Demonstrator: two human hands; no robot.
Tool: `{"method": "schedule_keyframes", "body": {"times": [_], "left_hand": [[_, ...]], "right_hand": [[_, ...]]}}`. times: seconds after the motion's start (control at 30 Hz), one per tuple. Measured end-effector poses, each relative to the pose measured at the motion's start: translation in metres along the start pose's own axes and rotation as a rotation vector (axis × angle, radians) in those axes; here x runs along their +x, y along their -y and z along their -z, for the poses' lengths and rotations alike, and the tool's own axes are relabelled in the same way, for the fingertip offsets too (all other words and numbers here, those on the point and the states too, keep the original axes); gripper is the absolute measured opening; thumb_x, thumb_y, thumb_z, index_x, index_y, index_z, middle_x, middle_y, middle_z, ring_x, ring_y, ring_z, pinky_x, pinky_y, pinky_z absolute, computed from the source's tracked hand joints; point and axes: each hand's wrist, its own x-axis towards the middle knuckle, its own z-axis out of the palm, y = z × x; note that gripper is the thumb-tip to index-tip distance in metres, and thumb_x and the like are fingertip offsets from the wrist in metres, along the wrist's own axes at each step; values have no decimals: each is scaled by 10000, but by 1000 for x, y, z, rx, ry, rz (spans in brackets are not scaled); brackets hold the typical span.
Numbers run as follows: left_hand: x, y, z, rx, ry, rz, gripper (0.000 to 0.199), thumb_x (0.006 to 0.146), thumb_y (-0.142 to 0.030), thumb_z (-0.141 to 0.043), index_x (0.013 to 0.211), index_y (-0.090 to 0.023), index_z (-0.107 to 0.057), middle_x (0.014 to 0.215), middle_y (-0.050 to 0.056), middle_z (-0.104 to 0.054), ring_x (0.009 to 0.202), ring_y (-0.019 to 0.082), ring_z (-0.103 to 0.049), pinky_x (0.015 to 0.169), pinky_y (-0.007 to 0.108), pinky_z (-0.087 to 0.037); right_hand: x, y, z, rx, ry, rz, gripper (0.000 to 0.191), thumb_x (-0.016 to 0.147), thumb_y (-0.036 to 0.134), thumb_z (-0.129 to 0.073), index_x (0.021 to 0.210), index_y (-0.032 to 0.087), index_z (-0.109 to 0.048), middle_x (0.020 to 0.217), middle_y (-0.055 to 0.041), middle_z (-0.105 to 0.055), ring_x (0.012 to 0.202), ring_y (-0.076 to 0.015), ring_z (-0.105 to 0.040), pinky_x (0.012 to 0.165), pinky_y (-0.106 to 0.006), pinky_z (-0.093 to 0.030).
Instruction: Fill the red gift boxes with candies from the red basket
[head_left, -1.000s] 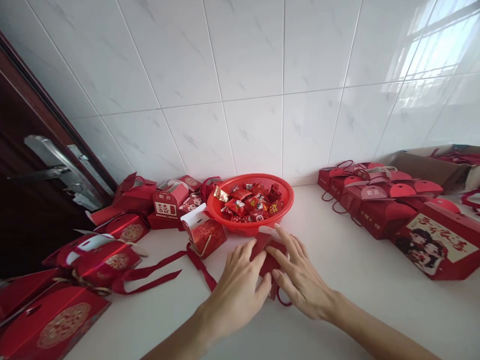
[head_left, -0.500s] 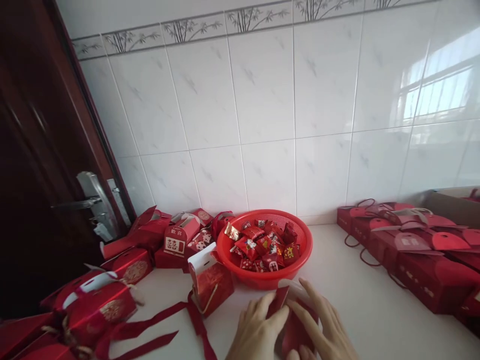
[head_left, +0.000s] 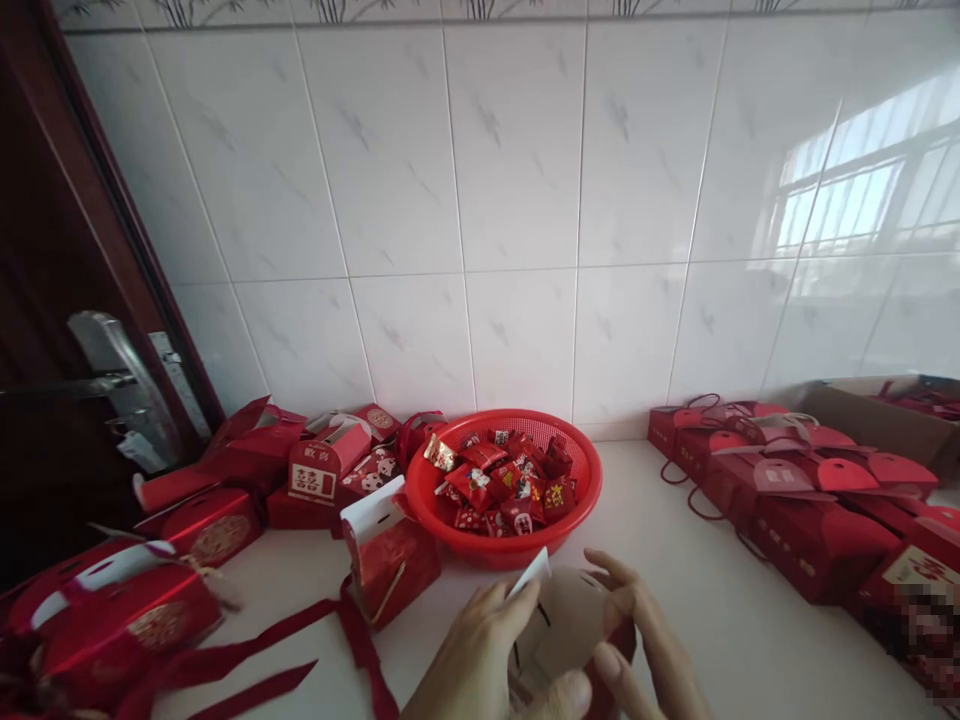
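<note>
A paper gift box (head_left: 564,622), red outside and pale inside, is between my hands at the bottom centre, its flaps standing up with dark slots in them. My left hand (head_left: 491,640) grips its left side, thumb toward the front. On the right side my right hand (head_left: 643,635) holds the edge with curled fingers. The lower part of the box is out of frame. Just beyond stands a red plastic basket (head_left: 505,545) of wrapped candies (head_left: 517,480). Left of my hands an open red box (head_left: 394,560) with a white-lined flap rests beside the basket.
Red gift boxes (head_left: 330,470) crowd the left side, with a dark red ribbon (head_left: 281,630) in front. Rows of closed red boxes (head_left: 780,490) with cord handles line the right. A cardboard carton (head_left: 885,420) sits at the back right, against the tiled wall (head_left: 517,200).
My hands have spread apart and the box between them now shows its pale inside and slotted flaps. The view has tilted down and shifted slightly right.
</note>
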Motion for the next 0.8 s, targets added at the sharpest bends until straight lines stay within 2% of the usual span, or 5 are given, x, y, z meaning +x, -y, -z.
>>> {"method": "schedule_keyframes", "body": {"times": [0.1,0.27,0.43,0.57,0.8], "left_hand": [[-3,-12,10,-3,12,63,657,888,-581,-556,1448,-238,-528,1481,106,-545,1364,309,-509,1113,463,-447],[-6,-6,30,74,21,111,560,871,-421,-592,1412,-278,-566,1405,56,-623,1322,291,-552,1064,409,-489],[-6,4,54,44,221,154,863,695,-428,-780,1489,-345,-453,1414,38,-613,1266,305,-582,987,377,-524],[-4,4,62,58,331,174,837,671,-464,-804,1445,-350,-509,1354,43,-652,1187,306,-630,934,370,-541],[-8,-2,65,67,186,128,578,829,-593,-654,1353,-351,-612,1508,57,-513,1351,292,-518,1068,405,-472]], "right_hand": [[3,4,7,111,35,-47,254,972,450,-514,840,235,-544,1425,-113,-546,1239,-291,-594,993,-417,-544],[10,2,13,159,89,0,186,942,415,-566,876,242,-565,1397,-114,-553,1242,-290,-586,989,-424,-533],[11,2,13,117,163,-21,221,930,447,-539,1000,249,-608,1413,-127,-535,1330,-316,-509,1014,-464,-501],[10,2,11,122,213,-43,269,920,473,-526,1018,241,-621,1415,-130,-528,1330,-328,-503,1005,-471,-498],[11,1,15,236,122,-41,340,953,517,-491,1123,254,-623,1411,-122,-544,1322,-315,-507,1053,-464,-455]]}}
